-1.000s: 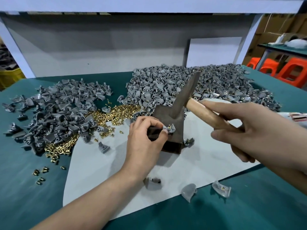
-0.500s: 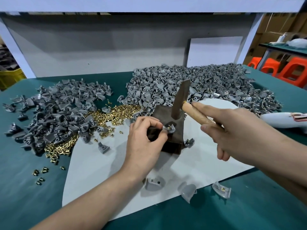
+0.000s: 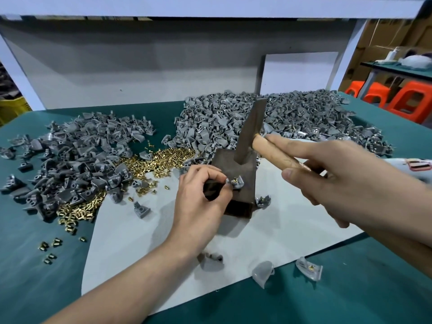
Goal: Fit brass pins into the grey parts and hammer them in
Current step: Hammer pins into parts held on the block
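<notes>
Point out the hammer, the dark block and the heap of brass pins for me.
hammer (image 3: 251,128), head view, on its dark metal head.
dark block (image 3: 225,165), head view, on its top face.
heap of brass pins (image 3: 167,158), head view, on the heap's middle.

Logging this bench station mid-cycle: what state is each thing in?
left hand: holds the grey part on the block.
grey part: sits on the block, brass pin standing proud.
block: stands on the white sheet.
hammer: tilted over the block, face off the pin.
right hand: grips the hammer's handle.
loose brass pins: heaped, unfitted.
</notes>
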A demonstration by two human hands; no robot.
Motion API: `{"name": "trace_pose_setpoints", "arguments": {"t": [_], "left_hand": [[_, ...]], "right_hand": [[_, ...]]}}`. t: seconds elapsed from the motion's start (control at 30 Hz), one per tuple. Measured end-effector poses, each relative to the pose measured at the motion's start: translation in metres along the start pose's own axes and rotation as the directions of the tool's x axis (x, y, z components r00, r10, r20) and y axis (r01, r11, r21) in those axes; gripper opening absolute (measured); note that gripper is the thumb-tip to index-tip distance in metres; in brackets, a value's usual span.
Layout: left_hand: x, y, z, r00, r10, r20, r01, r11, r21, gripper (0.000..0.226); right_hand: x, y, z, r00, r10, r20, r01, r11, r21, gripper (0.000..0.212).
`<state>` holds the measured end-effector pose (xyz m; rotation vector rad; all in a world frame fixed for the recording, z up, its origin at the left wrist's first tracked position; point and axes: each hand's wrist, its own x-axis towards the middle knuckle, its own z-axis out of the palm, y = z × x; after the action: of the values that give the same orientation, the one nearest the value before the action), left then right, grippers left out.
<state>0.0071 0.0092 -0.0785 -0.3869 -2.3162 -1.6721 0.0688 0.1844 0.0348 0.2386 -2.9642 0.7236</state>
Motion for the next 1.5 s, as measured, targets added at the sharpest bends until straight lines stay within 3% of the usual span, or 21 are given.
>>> {"name": "trace_pose_setpoints", "arguments": {"t": [0.13,0.3,0.43,0.57,0.7,0.8,0.87,1.03,1.2,1.33,1.5], "left_hand": [[0.0,-0.001,0.0,1.0,-0.01,0.001,0.01,1.0,0.016,0.019],[0.0,-0.001,0.0,1.0,-0.007,0.005,0.007,1.0,0.014,0.02],[-0.001,-0.004,0.0,1.0,0.016,-0.004,-0.016,1.0,-0.025,0.01],[-0.002,-0.001,0.001,0.998,-0.053,-0.015,0.05,0.989,-0.137,0.018],[-0.001,-0.001,0.001,0.999,-0.041,-0.006,0.04,0.992,-0.121,0.019],[-0.002,-0.002,0.0,1.0,-0.012,-0.009,0.011,0.996,-0.09,0.015],[-0.002,-0.003,0.001,1.0,-0.019,-0.016,0.017,0.996,-0.091,0.015],[-0.001,0.0,0.001,0.998,-0.059,-0.022,0.056,0.988,-0.142,0.025],[-0.001,0.0,0.001,0.998,-0.068,-0.006,0.067,0.989,-0.132,0.019],[-0.002,0.003,0.002,0.998,-0.065,-0.018,0.062,0.986,-0.155,0.023],[-0.003,0.0,0.001,0.997,-0.08,0.004,0.08,0.985,-0.15,0.014]], "right_hand": [[-0.006,-0.009,-0.003,0.999,-0.03,0.019,0.032,0.995,-0.092,0.053],[-0.007,-0.016,-0.003,0.996,-0.055,0.065,0.055,0.998,-0.01,0.051],[-0.008,-0.02,-0.013,0.992,-0.113,-0.057,0.112,0.993,-0.02,0.052],[-0.013,-0.017,0.005,0.996,-0.043,0.074,0.05,0.994,-0.099,0.053],[-0.01,-0.021,-0.004,0.99,-0.085,0.113,0.1,0.986,-0.132,0.047],[-0.01,-0.025,-0.017,0.995,-0.104,-0.011,0.104,0.995,-0.009,0.056],[-0.01,-0.024,-0.015,0.99,-0.124,-0.059,0.123,0.992,-0.025,0.057],[-0.01,-0.023,0.005,0.995,-0.04,0.094,0.056,0.982,-0.182,0.055],[-0.008,-0.023,-0.012,0.978,-0.151,-0.146,0.129,0.98,-0.148,0.051],[-0.01,-0.022,0.006,0.997,-0.037,0.075,0.053,0.971,-0.235,0.057],[-0.012,-0.03,-0.016,0.97,-0.197,-0.143,0.169,0.967,-0.189,0.051]]}}
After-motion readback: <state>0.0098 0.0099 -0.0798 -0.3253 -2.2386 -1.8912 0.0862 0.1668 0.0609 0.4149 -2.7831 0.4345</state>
